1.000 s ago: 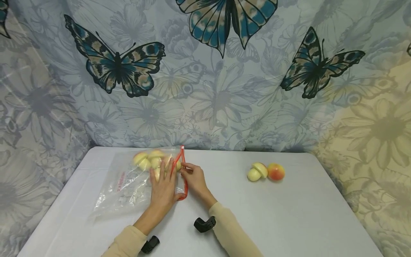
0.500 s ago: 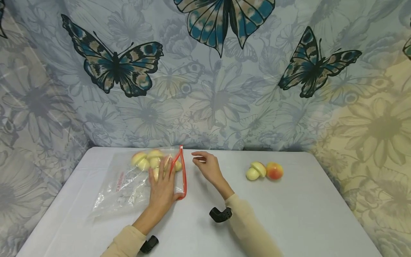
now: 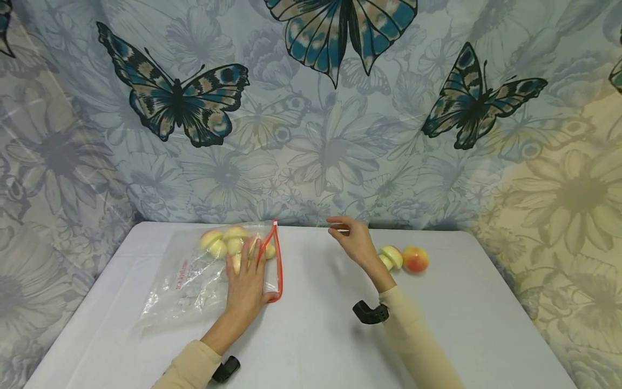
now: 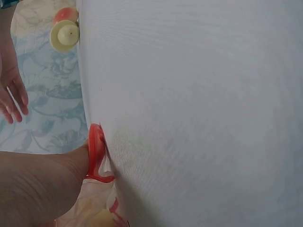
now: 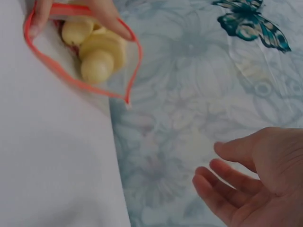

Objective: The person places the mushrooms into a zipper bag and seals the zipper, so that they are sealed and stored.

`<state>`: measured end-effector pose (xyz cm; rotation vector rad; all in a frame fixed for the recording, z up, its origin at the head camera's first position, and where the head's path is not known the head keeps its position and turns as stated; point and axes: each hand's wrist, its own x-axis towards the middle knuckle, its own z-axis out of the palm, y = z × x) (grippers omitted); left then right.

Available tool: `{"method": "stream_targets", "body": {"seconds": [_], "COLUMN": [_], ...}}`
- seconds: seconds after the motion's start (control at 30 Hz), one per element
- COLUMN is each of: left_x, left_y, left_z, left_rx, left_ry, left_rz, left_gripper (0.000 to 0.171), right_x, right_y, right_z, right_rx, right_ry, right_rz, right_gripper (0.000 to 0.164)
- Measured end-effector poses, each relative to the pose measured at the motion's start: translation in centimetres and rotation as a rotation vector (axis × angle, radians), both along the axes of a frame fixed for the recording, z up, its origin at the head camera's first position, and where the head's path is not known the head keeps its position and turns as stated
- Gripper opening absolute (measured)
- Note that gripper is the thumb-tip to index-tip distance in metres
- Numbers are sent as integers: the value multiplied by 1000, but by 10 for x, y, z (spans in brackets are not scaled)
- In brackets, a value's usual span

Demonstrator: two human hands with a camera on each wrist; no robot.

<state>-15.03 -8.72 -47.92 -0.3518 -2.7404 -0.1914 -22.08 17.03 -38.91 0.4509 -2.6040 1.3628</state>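
Note:
My left hand (image 3: 245, 286) lies with straight, spread fingers on a clear zip bag (image 3: 170, 286); its thumb is at the red-edged mouth. Inside the bag are several pale yellow mushroom-shaped pieces (image 3: 217, 248), some with reddish caps. The right wrist view shows the red rim (image 5: 57, 70) gaping, with yellow mushroom shapes (image 5: 97, 66) behind it. My right hand (image 3: 357, 243) hangs in the air right of the bag, fingers loosely bent and holding nothing. Beyond its wrist lie a yellow mushroom-shaped piece (image 3: 392, 256), partly hidden, and one with a red-orange rounded cap (image 3: 415, 260).
A white cloth covers the table (image 3: 311, 335). Right behind its back edge hangs a butterfly-print curtain (image 3: 330, 178). Black wrist cameras sit on both forearms, the right one (image 3: 370, 313) above the tabletop.
My right hand has left the bag's red mouth and moved right through the air towards the two loose pieces. The left hand stays on the bag.

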Motion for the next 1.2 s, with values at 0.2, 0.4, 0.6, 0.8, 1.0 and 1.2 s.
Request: {"method": "stream_targets", "body": {"seconds": [0.2,0.4,0.6,0.8,1.0,1.2], "left_x": [0,0,0,1,2,2], "left_y": [1,1,1,2,2,1], "left_z": [0,0,0,1,2,1], "left_rx": [12,5,12,7,-7,10], "left_ry": [-2,13,15,7,4,5], "left_rz": [-4,-6,-5,-1,3,3], "left_gripper": [124,124,124,124,123,120], "right_x": [-2,0,2,2,2,5], "right_y": [36,71,99,126,138,136], "right_z": [0,-3,-4,-2,-1,-5], "right_rx": [80,121,223,356,454,405], "right_ry": [21,9,-29,-98,-143,-192], "right_rz": [-17,-80,-56,58,145,197], "right_gripper": [29,29,31,34,39,37]}}
